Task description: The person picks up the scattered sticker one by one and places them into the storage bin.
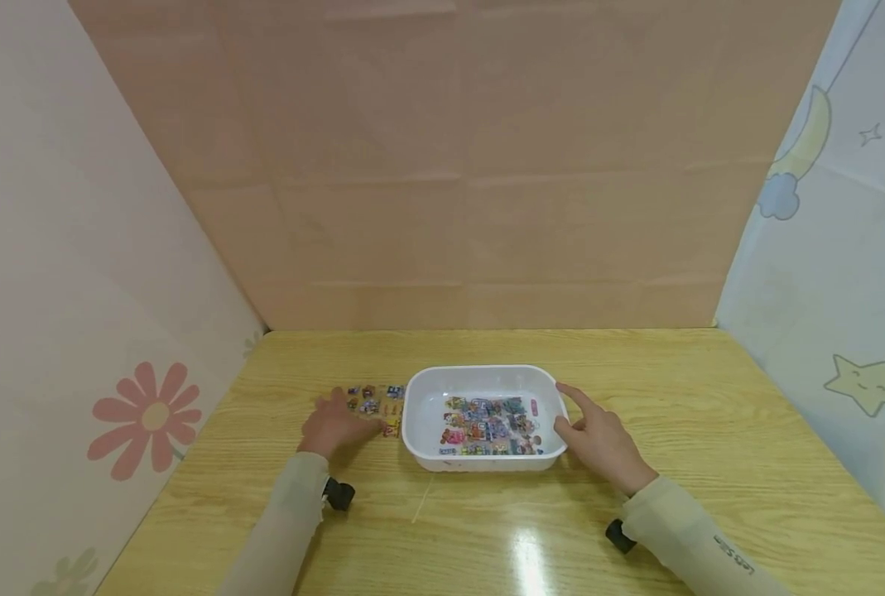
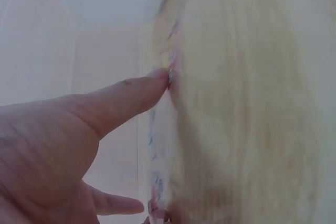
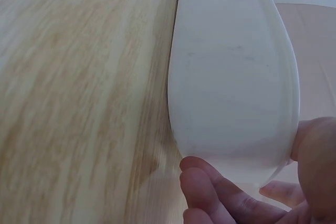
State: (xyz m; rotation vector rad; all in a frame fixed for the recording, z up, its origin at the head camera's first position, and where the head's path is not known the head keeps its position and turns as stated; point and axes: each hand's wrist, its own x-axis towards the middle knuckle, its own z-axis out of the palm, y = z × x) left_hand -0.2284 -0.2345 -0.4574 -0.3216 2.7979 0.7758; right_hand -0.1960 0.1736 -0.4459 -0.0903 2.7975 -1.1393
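A white plastic tub (image 1: 479,465) sits on the table, with clear sheets of colourful cartoon stickers (image 1: 496,429) inside. My right hand (image 1: 604,443) holds its right end: in the right wrist view the fingers (image 3: 231,195) lie against the outer wall of the tub (image 3: 236,77) and the thumb is at the rim. Left of the tub a clear sticker sheet (image 1: 370,406) lies on the tabletop. My left hand (image 1: 334,424) rests at that sheet's left side, fingers spread. The left wrist view shows its outstretched thumb (image 2: 131,95) touching the sheet's edge (image 2: 170,77).
The wooden table (image 1: 710,397) meets a tan back panel (image 1: 457,207). A flower-patterned wall (image 1: 155,414) stands at the left and a wall with a star and moon (image 1: 867,385) at the right. A thin pale strand (image 1: 422,499) lies in front of the tub.
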